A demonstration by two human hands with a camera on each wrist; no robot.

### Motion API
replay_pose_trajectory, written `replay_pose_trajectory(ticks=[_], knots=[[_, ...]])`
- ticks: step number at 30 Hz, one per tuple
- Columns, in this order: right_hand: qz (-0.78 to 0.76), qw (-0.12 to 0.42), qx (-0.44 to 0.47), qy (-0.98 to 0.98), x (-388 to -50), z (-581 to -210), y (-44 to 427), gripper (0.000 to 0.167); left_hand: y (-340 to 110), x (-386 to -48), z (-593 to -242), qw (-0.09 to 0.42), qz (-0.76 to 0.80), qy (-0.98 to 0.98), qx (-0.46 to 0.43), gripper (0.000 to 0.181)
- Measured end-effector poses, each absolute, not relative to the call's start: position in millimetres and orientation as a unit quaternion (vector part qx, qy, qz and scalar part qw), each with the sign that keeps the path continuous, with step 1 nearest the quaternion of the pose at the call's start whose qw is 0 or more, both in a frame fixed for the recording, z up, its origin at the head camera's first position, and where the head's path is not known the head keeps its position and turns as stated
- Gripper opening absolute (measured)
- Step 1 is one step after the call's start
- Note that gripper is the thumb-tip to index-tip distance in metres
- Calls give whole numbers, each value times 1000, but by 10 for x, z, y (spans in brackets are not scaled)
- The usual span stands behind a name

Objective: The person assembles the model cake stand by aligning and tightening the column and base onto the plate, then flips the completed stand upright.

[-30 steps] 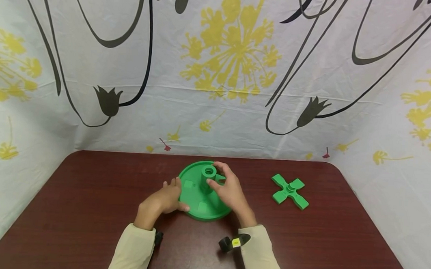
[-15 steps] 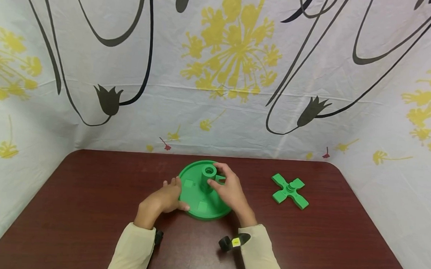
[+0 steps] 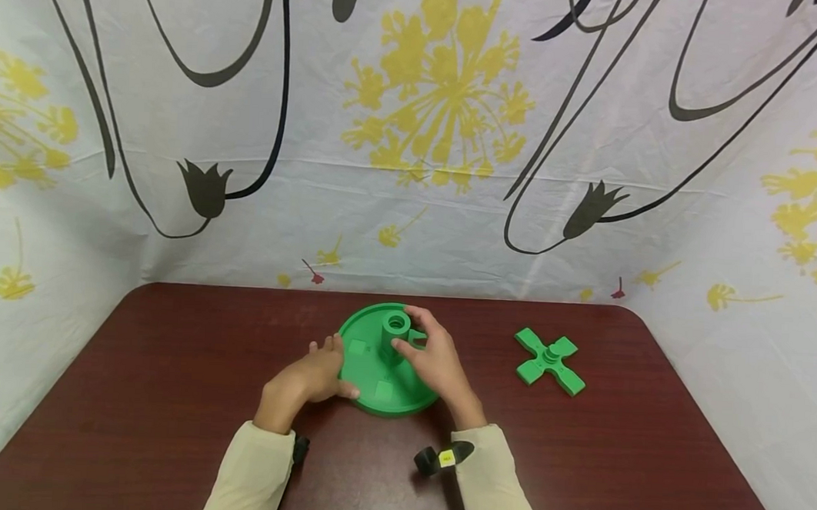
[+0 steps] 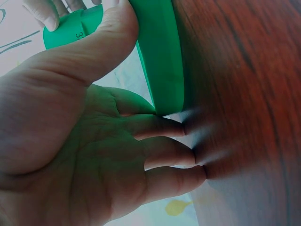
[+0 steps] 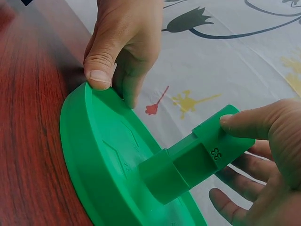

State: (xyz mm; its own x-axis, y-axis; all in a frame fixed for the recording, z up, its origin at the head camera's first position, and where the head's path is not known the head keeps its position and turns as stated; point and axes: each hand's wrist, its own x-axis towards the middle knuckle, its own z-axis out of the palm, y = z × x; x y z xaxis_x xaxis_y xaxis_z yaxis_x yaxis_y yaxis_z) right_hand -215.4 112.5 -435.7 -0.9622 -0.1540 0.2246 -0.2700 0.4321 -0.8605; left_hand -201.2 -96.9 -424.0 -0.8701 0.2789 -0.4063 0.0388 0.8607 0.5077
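Note:
On the table lies a green round plate (image 3: 364,372) with a raised rim. A hollow green post (image 3: 394,345) rises from it, marked with the digits 33 in the right wrist view. My left hand (image 3: 315,375) holds the plate's left edge, thumb on the rim, while several fingertips touch the tabletop in the left wrist view. With my right hand (image 3: 439,358) I grip the upper part of the post (image 5: 211,143) between thumb and fingers. Part of the plate's right side is hidden behind this hand.
A green cross-shaped piece (image 3: 551,361) with a central knob lies flat to the right. The dark red-brown wooden table (image 3: 165,396) has rounded back corners. A patterned white cloth (image 3: 410,232) hangs behind it and along both sides.

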Motion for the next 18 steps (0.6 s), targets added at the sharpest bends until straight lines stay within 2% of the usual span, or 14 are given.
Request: replay_pose_trajectory(ticks=[18], knots=[[500, 105, 149, -847, -2164, -4411, 1097, 50, -958, -2018, -4256, 238, 244, 936, 86, 100]])
